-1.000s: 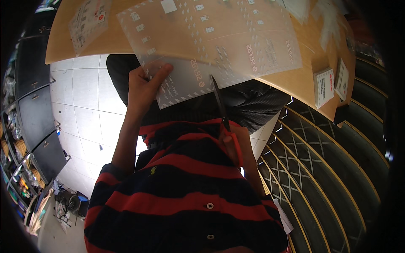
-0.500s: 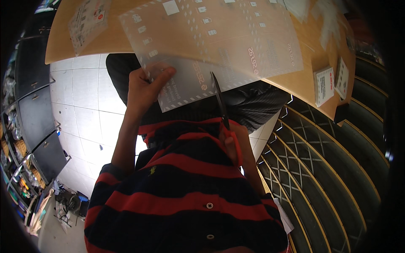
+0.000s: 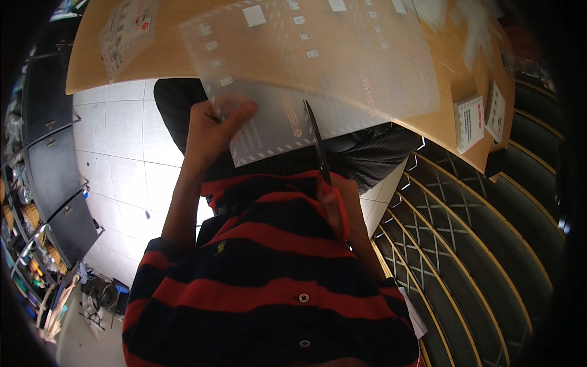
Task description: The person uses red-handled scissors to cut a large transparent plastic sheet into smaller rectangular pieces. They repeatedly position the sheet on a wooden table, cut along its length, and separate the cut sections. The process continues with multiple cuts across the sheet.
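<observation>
A large translucent printed plastic sheet (image 3: pixel 269 92) spans from the wooden table to above my lap. My left hand (image 3: pixel 214 125) pinches its near left edge, thumb on top. In my right hand (image 3: pixel 339 205) is a pair of scissors (image 3: pixel 319 144) with red-orange handles and long dark blades. The blades point away from me and meet the sheet's near edge, their tips showing at the printed area right of my left hand. Whether the blades are parted is hard to tell.
The curved wooden table (image 3: pixel 165 58) carries a small printed plastic piece (image 3: pixel 128 37) at left and a stack of printed cards (image 3: pixel 469 124) at right. Clear plastic scraps (image 3: pixel 474 30) lie at the far right. Black cabinets (image 3: pixel 55 162) stand left; a dark folding lattice gate (image 3: pixel 452 226) is at right.
The plastic sheet has shifted slightly right and toward me, and its far part looks blurred. My left hand moved a little with it; the scissors have barely moved.
</observation>
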A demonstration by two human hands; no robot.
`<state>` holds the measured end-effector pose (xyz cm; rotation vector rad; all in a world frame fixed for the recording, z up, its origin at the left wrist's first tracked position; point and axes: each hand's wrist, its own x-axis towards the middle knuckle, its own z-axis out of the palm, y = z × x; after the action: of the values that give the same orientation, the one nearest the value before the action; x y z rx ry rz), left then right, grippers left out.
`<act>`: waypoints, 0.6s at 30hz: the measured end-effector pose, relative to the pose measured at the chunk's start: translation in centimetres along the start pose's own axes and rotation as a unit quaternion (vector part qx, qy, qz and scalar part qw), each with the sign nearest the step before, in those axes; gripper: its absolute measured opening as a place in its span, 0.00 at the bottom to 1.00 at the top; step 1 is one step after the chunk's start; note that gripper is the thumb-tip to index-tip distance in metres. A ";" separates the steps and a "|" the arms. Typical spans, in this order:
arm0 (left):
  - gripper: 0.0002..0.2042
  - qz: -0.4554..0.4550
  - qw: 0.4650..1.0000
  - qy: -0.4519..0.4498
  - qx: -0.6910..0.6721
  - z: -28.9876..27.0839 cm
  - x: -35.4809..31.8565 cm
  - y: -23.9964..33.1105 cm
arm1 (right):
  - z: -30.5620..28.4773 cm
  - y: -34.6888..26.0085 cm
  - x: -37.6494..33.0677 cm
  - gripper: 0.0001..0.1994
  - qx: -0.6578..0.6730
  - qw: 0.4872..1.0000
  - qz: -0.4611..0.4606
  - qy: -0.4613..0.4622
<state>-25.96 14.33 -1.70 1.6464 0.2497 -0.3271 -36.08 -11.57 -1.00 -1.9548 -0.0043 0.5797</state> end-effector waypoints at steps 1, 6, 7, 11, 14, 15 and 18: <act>0.08 0.003 1.000 -0.005 -0.003 0.0 0.0 0.0 | 0.0 -0.1 0.1 0.09 -0.001 1.000 -0.005 0.006; 0.07 0.009 1.000 -0.017 -0.019 0.2 0.0 -0.1 | 0.1 -0.5 0.3 0.11 -0.002 0.999 0.048 0.015; 0.07 0.010 1.000 -0.017 -0.017 0.2 0.0 -0.1 | 0.2 -0.3 0.3 0.12 -0.005 0.999 0.035 0.017; 0.07 0.013 0.999 -0.026 -0.015 0.2 0.1 -0.3 | 0.5 0.0 0.1 0.29 -0.008 1.000 0.013 0.025; 0.07 -0.001 0.999 -0.040 0.002 0.3 -0.2 -0.3 | 0.5 -0.8 0.4 0.40 0.000 0.999 0.006 0.032; 0.07 -0.008 0.999 -0.044 0.011 0.3 -0.3 -0.2 | 0.5 -1.1 0.5 0.40 0.003 0.999 0.001 0.034; 0.07 -0.010 0.999 -0.049 0.000 0.5 -0.3 -0.2 | 0.1 -0.8 0.5 0.10 0.014 0.999 0.023 0.027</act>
<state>-26.31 13.82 -1.81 1.6239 0.1910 -0.4216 -35.43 -11.01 -0.53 -1.9472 0.0813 0.5547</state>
